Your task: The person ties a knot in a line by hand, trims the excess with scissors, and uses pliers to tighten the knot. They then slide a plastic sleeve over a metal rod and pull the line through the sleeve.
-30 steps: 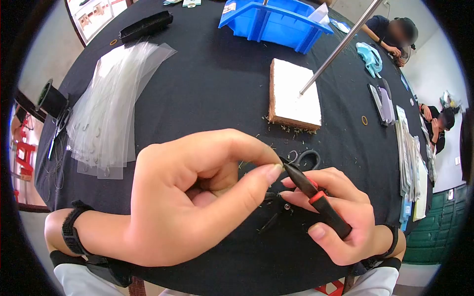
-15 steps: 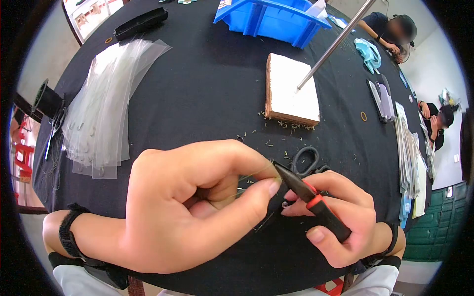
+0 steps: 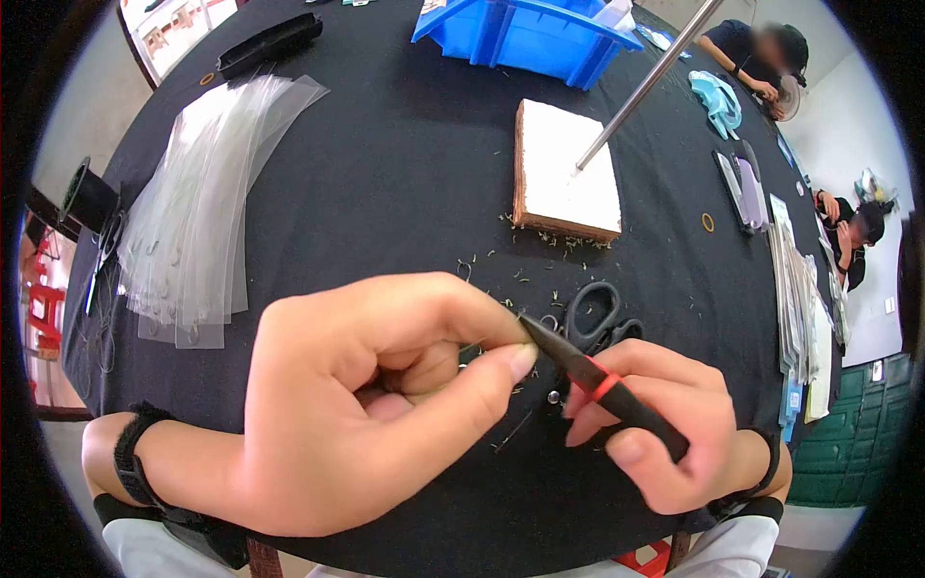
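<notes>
My left hand [image 3: 376, 395] is pinched, thumb against index finger, on a fine greenish thread that barely shows. In my right hand [image 3: 665, 414] lies a pair of pliers [image 3: 568, 354] with dark tapered jaws and black-and-red handles, fingers wrapped around the grip. The tip of the pliers is right at my left fingertips, where the thread emerges. Just behind the pliers, black-handled scissors [image 3: 590, 313] rest on the cloth, partly covered. A small shiny bead [image 3: 554, 396] shows beside my right fingers.
A metal rod [image 3: 646, 91] rises from a white-topped block [image 3: 568, 178], with small clippings scattered around it. Clear plastic sleeves [image 3: 198, 212] lie left, near a black spool [image 3: 89, 193]. A blue bin [image 3: 525, 43] stands behind; a stapler [image 3: 742, 188] lies right. Two people sit farther off.
The pliers have shifted slightly left and up, their tip still at my left fingertips. My right fingers have moved a little, uncovering more of the scissors and bead. The left hand keeps its pinch.
</notes>
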Action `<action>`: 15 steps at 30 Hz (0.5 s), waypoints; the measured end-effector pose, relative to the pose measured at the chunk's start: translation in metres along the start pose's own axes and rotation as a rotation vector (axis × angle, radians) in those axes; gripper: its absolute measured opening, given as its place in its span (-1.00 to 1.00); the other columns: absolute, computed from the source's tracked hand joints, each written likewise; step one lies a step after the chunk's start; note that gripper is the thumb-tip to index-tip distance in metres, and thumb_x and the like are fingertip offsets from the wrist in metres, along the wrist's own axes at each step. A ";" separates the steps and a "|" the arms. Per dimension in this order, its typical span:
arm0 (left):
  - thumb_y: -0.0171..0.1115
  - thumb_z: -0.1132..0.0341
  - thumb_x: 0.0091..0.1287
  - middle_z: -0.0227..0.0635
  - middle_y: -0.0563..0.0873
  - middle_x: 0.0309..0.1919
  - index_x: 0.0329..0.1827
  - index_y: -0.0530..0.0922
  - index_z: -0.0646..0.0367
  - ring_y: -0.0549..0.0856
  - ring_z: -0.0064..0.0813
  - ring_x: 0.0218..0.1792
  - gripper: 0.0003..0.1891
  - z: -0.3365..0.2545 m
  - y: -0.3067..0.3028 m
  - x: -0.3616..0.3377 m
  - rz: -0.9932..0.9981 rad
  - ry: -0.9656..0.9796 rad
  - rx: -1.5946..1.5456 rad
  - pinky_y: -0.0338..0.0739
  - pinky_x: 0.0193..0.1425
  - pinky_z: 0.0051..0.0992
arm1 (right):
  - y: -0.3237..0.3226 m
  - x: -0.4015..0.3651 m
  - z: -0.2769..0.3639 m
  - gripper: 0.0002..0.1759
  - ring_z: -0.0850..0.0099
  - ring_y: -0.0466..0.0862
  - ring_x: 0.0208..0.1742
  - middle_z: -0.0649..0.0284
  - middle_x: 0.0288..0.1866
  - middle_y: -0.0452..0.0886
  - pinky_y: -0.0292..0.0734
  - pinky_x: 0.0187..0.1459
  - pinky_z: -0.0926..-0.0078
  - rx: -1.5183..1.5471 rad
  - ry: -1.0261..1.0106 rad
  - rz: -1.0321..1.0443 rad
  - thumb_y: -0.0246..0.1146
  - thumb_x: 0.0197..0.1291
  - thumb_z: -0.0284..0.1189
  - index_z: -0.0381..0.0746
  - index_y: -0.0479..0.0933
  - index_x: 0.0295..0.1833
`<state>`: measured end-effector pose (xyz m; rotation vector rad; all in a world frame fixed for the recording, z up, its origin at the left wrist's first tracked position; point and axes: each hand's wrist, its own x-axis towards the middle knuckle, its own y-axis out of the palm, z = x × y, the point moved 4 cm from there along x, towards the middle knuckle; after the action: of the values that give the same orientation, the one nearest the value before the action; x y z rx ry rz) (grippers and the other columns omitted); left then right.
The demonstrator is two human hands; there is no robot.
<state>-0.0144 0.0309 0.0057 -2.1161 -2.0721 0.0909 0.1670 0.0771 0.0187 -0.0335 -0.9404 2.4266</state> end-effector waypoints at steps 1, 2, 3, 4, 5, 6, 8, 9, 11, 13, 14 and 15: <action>0.22 0.51 0.22 -0.64 0.42 -0.73 -0.29 0.57 0.34 0.22 -0.93 -0.71 -0.93 -0.001 0.000 0.000 -0.001 0.002 0.002 -0.01 -0.65 -0.75 | 0.000 0.000 -0.002 -0.77 0.22 0.63 -0.27 -0.03 -0.19 0.56 0.54 -0.22 0.46 0.063 -0.004 0.007 0.24 0.11 -0.45 -0.44 0.55 -0.23; 0.22 0.51 0.22 -0.64 0.42 -0.73 -0.29 0.57 0.34 0.22 -0.93 -0.71 -0.93 -0.002 -0.001 0.000 -0.002 0.004 0.004 -0.01 -0.65 -0.75 | -0.001 0.000 -0.003 -0.75 0.21 0.63 -0.16 -0.06 -0.11 0.55 0.52 -0.12 0.44 0.122 0.016 0.027 0.20 0.15 -0.44 -0.44 0.56 -0.19; 0.22 0.51 0.22 -0.64 0.42 -0.73 -0.29 0.57 0.34 0.22 -0.93 -0.71 -0.93 -0.003 -0.001 0.000 -0.002 0.007 0.005 -0.01 -0.65 -0.75 | -0.001 0.000 -0.004 -0.73 0.20 0.62 -0.06 -0.09 -0.03 0.54 0.50 -0.02 0.43 0.181 0.038 0.046 0.17 0.19 -0.43 -0.45 0.57 -0.15; 0.22 0.51 0.21 -0.64 0.42 -0.73 -0.29 0.57 0.34 0.22 -0.93 -0.71 -0.93 -0.003 -0.001 0.000 0.001 0.007 0.003 -0.01 -0.65 -0.75 | -0.001 0.000 -0.003 -0.62 0.18 0.62 -0.05 -0.10 -0.06 0.56 0.49 0.01 0.39 0.207 0.079 0.033 0.07 0.24 -0.31 -0.47 0.58 -0.18; 0.22 0.51 0.21 -0.64 0.42 -0.73 -0.28 0.57 0.34 0.22 -0.92 -0.71 -0.93 -0.003 -0.001 0.000 0.004 0.007 0.002 -0.01 -0.65 -0.75 | 0.000 0.000 -0.003 -0.48 0.16 0.63 -0.04 -0.11 -0.08 0.58 0.49 0.04 0.36 0.232 0.119 0.020 -0.04 0.28 -0.20 -0.50 0.59 -0.21; 0.23 0.51 0.21 -0.64 0.42 -0.73 -0.28 0.57 0.34 0.22 -0.92 -0.71 -0.93 -0.003 -0.001 0.000 0.007 0.007 0.000 -0.01 -0.65 -0.75 | 0.001 0.000 -0.003 -0.34 0.14 0.63 -0.04 -0.13 -0.11 0.59 0.48 0.06 0.32 0.258 0.160 0.007 -0.14 0.33 -0.09 -0.52 0.60 -0.23; 0.23 0.51 0.21 -0.64 0.41 -0.74 -0.28 0.57 0.34 0.22 -0.92 -0.72 -0.93 -0.003 -0.001 0.000 0.006 -0.010 -0.010 -0.01 -0.65 -0.75 | 0.000 0.001 -0.002 -0.34 0.14 0.63 -0.04 -0.14 -0.08 0.59 0.49 0.05 0.33 0.223 0.151 0.027 -0.14 0.33 -0.10 -0.53 0.59 -0.23; 0.23 0.50 0.21 -0.64 0.41 -0.74 -0.29 0.57 0.34 0.22 -0.93 -0.72 -0.93 -0.003 -0.001 0.000 0.006 -0.019 -0.015 -0.01 -0.65 -0.75 | 0.000 0.001 -0.002 -0.34 0.13 0.64 -0.04 -0.14 -0.07 0.58 0.49 0.04 0.33 0.206 0.146 0.036 -0.14 0.33 -0.11 -0.54 0.59 -0.23; 0.23 0.50 0.21 -0.64 0.41 -0.74 -0.29 0.56 0.33 0.22 -0.93 -0.72 -0.93 -0.003 -0.001 0.001 0.010 0.010 0.004 -0.01 -0.65 -0.75 | 0.000 0.000 -0.002 -0.39 0.14 0.65 -0.09 -0.13 -0.11 0.60 0.52 0.00 0.35 0.164 0.112 0.001 -0.13 0.32 -0.15 -0.51 0.60 -0.27; 0.23 0.50 0.22 -0.63 0.41 -0.74 -0.29 0.56 0.33 0.22 -0.93 -0.72 -0.93 -0.003 -0.002 0.000 0.012 0.011 0.005 -0.02 -0.65 -0.75 | 0.001 0.001 -0.001 -0.44 0.16 0.66 -0.15 -0.10 -0.16 0.61 0.54 -0.05 0.38 0.122 0.089 -0.023 -0.11 0.31 -0.19 -0.49 0.60 -0.31; 0.23 0.51 0.22 -0.63 0.41 -0.74 -0.29 0.56 0.33 0.22 -0.92 -0.72 -0.93 -0.003 -0.001 0.000 0.012 -0.002 -0.002 -0.02 -0.65 -0.75 | 0.001 0.001 -0.001 -0.46 0.18 0.66 -0.18 -0.09 -0.19 0.61 0.55 -0.09 0.39 0.101 0.084 -0.030 -0.09 0.30 -0.22 -0.47 0.60 -0.34; 0.23 0.51 0.22 -0.63 0.41 -0.74 -0.30 0.56 0.33 0.22 -0.92 -0.72 -0.93 -0.002 -0.001 0.000 0.012 -0.015 -0.009 -0.02 -0.65 -0.74 | 0.001 0.001 -0.001 -0.49 0.19 0.67 -0.21 -0.08 -0.22 0.62 0.56 -0.12 0.41 0.081 0.079 -0.037 -0.08 0.29 -0.24 -0.46 0.60 -0.36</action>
<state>-0.0153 0.0305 0.0083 -2.1401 -2.0726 0.0995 0.1654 0.0775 0.0172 -0.0813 -0.8011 2.4088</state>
